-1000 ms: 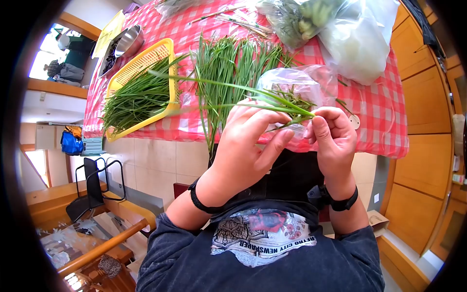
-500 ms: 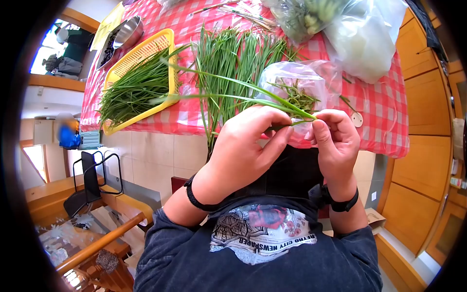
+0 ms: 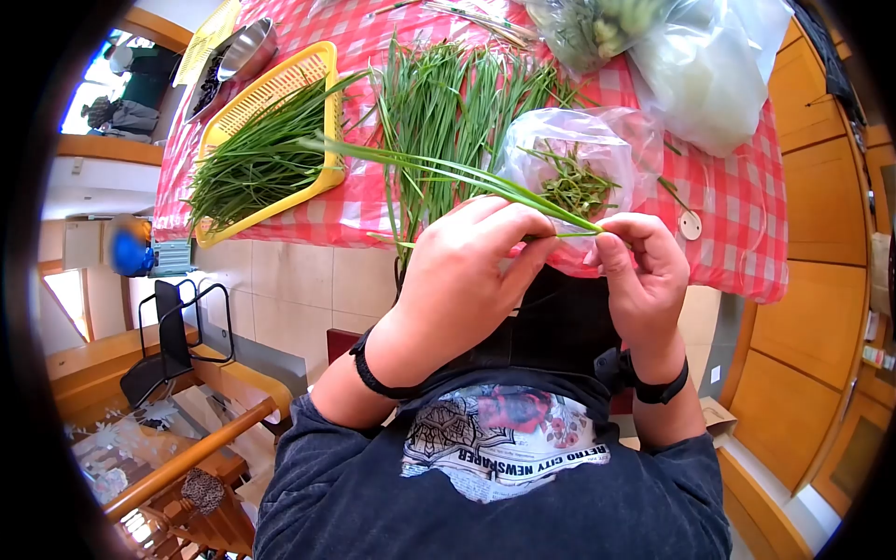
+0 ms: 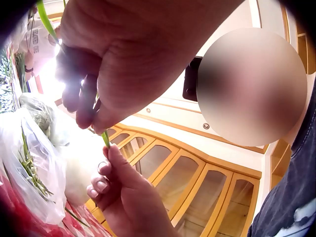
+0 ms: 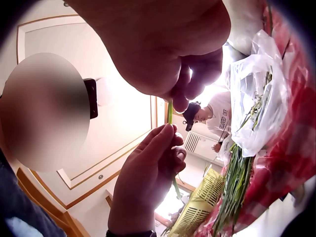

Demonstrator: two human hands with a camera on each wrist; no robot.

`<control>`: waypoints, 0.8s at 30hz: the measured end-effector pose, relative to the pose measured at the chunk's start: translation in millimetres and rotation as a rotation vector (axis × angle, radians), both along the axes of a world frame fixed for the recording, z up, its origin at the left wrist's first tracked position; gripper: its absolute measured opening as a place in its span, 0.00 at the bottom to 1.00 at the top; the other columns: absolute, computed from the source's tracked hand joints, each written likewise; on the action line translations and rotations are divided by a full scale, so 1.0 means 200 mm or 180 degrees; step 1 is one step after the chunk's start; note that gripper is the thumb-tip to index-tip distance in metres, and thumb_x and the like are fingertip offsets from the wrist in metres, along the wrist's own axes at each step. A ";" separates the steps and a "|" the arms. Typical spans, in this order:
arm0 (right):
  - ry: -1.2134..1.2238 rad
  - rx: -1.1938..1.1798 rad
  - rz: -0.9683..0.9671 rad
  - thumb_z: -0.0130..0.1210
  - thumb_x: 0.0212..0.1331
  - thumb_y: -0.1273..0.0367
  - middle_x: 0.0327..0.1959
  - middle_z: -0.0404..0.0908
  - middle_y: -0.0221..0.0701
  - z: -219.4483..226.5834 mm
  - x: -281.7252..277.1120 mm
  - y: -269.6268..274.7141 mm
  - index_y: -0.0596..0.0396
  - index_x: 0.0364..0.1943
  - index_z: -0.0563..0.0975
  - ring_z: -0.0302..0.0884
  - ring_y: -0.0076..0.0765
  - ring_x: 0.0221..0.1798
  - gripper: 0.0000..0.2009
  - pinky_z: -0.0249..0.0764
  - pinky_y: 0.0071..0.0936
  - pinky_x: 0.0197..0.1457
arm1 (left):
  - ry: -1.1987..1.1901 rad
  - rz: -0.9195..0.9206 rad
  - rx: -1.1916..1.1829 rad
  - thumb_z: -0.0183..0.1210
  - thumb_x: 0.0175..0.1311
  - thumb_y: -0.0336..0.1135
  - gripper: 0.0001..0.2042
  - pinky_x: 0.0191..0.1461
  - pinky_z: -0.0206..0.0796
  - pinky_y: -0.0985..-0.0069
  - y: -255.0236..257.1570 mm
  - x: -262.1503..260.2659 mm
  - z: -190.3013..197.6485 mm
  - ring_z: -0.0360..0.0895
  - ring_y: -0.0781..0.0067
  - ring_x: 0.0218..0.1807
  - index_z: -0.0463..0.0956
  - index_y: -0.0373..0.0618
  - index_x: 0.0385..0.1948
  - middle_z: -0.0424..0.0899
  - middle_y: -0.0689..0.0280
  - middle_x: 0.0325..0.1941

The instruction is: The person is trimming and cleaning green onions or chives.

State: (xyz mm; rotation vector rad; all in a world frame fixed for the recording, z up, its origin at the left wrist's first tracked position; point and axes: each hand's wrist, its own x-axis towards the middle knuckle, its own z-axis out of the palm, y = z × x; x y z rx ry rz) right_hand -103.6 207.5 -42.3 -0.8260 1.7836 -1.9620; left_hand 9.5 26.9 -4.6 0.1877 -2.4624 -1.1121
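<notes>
Leaves (image 3: 448, 170), long, narrow and glossy bright green, slant over the near-left edge of the clear bag (image 3: 635, 140), ends gathered close. The left hand (image 3: 467, 261) grips them between thumb and fingers; the right hand (image 3: 646, 271), nearer than the bag, pinches their end. Short trimmings (image 3: 577, 185) fill the bag's middle; left of it spread loose greens (image 3: 439, 112), then a yellow basket (image 3: 332, 112).

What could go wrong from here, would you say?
The thin green blades, pinched between the left hand and right hand, might tear or slip. The left hand could drag down the loose pile, since a few strands hang past the table edge. A knock might spill scraps from the plastic bag just beyond the fingers.
</notes>
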 end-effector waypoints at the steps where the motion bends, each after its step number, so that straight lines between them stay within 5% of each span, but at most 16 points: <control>1: 0.0008 0.0009 0.0010 0.62 0.73 0.74 0.39 0.86 0.32 0.00 0.00 0.00 0.66 0.49 0.79 0.84 0.22 0.39 0.08 0.83 0.21 0.44 | -0.0001 0.0000 -0.0001 0.71 0.63 0.25 0.06 0.39 0.78 0.70 0.00 0.00 0.00 0.87 0.62 0.37 0.85 0.40 0.39 0.88 0.59 0.38; 9: 0.0099 0.0061 0.0004 0.62 0.73 0.74 0.39 0.85 0.33 -0.01 0.01 -0.01 0.67 0.49 0.79 0.84 0.22 0.40 0.09 0.84 0.22 0.45 | 0.0043 -0.0037 -0.0168 0.69 0.63 0.25 0.07 0.45 0.77 0.65 -0.01 0.02 -0.01 0.86 0.55 0.41 0.84 0.41 0.40 0.88 0.59 0.39; 24: -0.0250 0.0070 0.0311 0.62 0.74 0.72 0.41 0.89 0.33 -0.02 0.05 -0.03 0.65 0.51 0.80 0.85 0.22 0.41 0.10 0.81 0.21 0.47 | 0.0010 0.0001 -0.0147 0.69 0.62 0.25 0.06 0.41 0.77 0.67 -0.02 0.02 -0.02 0.85 0.59 0.38 0.84 0.42 0.39 0.87 0.60 0.37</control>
